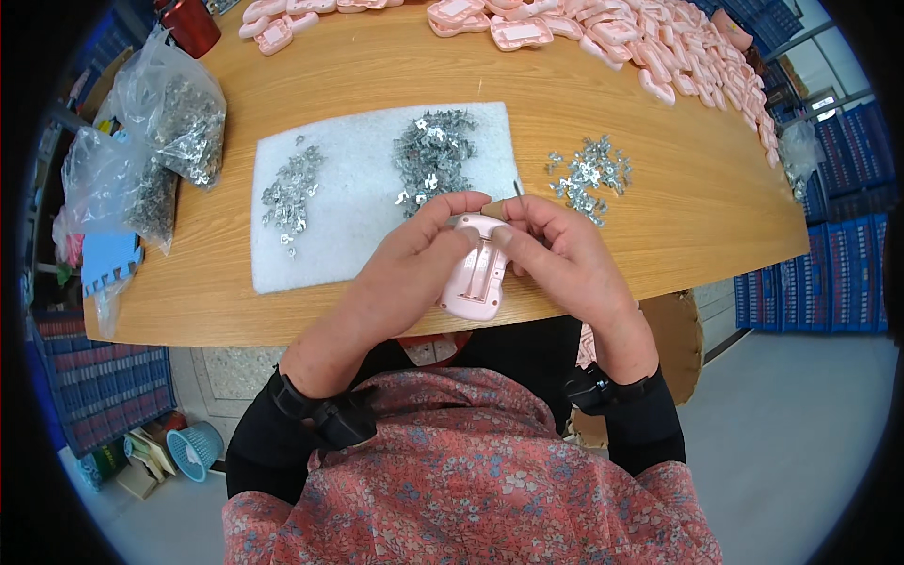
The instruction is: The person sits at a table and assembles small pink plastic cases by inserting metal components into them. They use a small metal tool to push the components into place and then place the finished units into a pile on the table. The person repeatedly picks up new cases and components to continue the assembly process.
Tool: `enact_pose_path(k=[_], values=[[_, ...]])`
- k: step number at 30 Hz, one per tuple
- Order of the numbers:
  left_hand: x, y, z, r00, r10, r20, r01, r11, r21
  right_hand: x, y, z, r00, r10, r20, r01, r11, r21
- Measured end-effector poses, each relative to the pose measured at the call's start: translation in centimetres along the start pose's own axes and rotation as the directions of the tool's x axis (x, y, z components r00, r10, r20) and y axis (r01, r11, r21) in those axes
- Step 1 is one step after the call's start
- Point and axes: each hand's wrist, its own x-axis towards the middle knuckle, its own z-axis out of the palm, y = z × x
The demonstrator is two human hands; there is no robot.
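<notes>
A pink plastic casing (459,303) with a long battery compartment is held upright between my two hands at the table's near edge. My left hand (405,259) is closed on its left side, with the thumb on the upper end of the compartment. From the right, my right hand (570,254) grips the casing, its thumb pressing near the same end. A thin dark tool tip (517,188) sticks up by my right fingers; the rest of it is hidden. A small brown piece (493,209) shows between the fingertips of both hands, its kind unclear.
Beyond my hands, a white foam sheet (353,141) carries two heaps of small metal clips (435,151). Loose clips (591,174) lie to its right. Clear bags of metal parts (188,127) stand at left. Many pink casings (612,33) cover the far edge; blue crates (829,273) stand right.
</notes>
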Motion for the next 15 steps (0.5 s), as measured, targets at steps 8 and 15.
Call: enact_pose_path(k=[8,15], values=[[0.0,-0.2,0.2,0.998,0.052,0.041,-0.055,0.996,0.071,-0.2,0.7,-0.1,0.998,-0.011,-0.055,0.010,1.000,-0.023],[0.2,0.7,0.2,0.966,0.243,0.087,-0.244,0.748,0.618,-0.7,0.2,-0.5,0.998,-0.043,-0.035,0.041,0.998,-0.057]])
